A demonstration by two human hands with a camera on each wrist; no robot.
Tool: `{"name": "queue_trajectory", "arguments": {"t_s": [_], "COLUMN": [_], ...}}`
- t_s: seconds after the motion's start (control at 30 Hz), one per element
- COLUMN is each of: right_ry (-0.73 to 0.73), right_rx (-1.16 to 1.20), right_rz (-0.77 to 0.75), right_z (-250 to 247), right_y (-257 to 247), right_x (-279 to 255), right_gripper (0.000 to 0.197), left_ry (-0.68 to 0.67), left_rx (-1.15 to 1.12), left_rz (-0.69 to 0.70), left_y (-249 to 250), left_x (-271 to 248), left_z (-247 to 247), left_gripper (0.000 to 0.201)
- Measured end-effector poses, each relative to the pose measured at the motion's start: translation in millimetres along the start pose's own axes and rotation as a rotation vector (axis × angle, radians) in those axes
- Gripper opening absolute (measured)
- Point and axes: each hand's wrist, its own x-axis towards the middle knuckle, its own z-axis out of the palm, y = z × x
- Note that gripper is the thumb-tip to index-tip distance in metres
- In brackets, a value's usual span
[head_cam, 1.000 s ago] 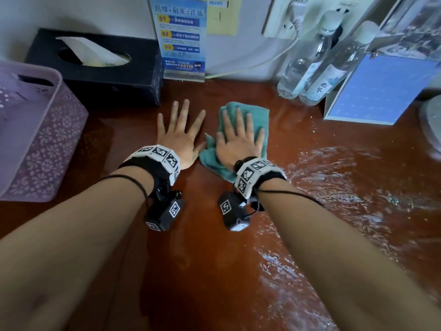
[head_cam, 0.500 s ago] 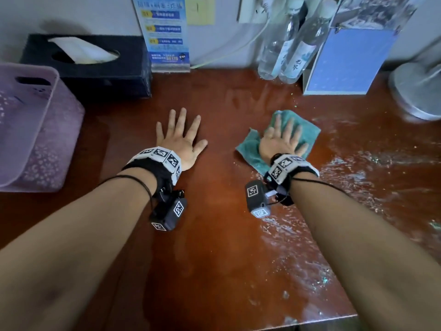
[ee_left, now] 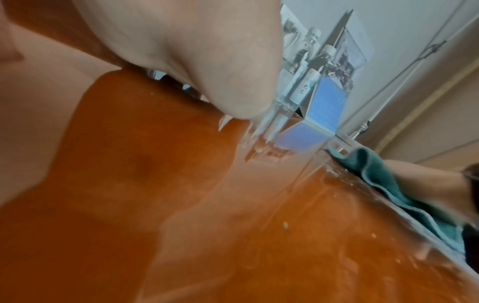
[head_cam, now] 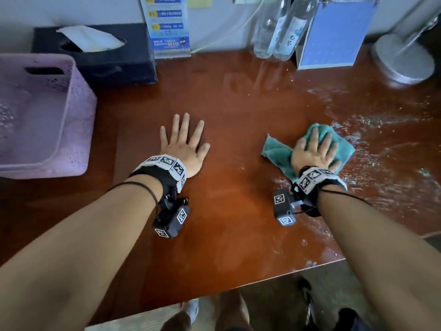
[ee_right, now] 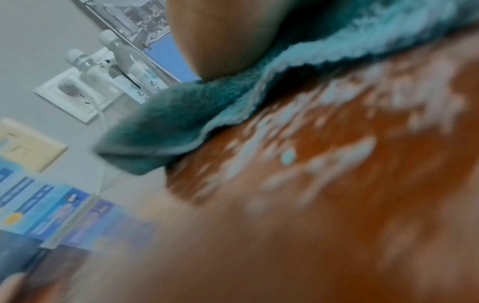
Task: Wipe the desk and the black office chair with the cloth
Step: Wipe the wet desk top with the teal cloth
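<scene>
A teal cloth lies bunched on the reddish-brown desk, right of centre. My right hand presses down on it with the fingers bent over the raised fold. The right wrist view shows the heel of that hand on the cloth, with wet foam streaks on the desk beside it. My left hand lies flat on bare wood with its fingers spread, well left of the cloth. The left wrist view shows its palm and the cloth far right. I cannot make out the black chair.
A purple basket stands at the left with a black tissue box behind it. Along the wall are a leaflet stand, two clear bottles, a blue card and a grey round base. Wet streaks cover the right side.
My right hand has slid the cloth to the right and towards me, and its fingers have gone from flat to bent over the bunched cloth. The left hand has stayed flat in place.
</scene>
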Motion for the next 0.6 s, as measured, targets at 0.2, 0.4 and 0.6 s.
{"name": "queue_trajectory", "arguments": {"t_s": [0.2, 0.4, 0.6], "right_ry": [-0.142, -0.046, -0.052], "right_rx": [-0.169, -0.122, -0.035], "right_rz": [-0.583, -0.484, -0.091], "right_z": [63, 38, 26], "right_y": [-80, -9, 15], "right_x": [-99, -77, -79], "right_gripper": [0.054, 0.053, 0.056], "left_ry": [0.016, 0.003, -0.027], "left_rx": [0.059, 0.003, 0.010], "left_rz": [0.023, 0.038, 0.058], "left_y": [-5, 0, 0], "left_x": [-22, -34, -50], "left_z": [10, 16, 22], "left_gripper": [0.057, 0.057, 0.059]}}
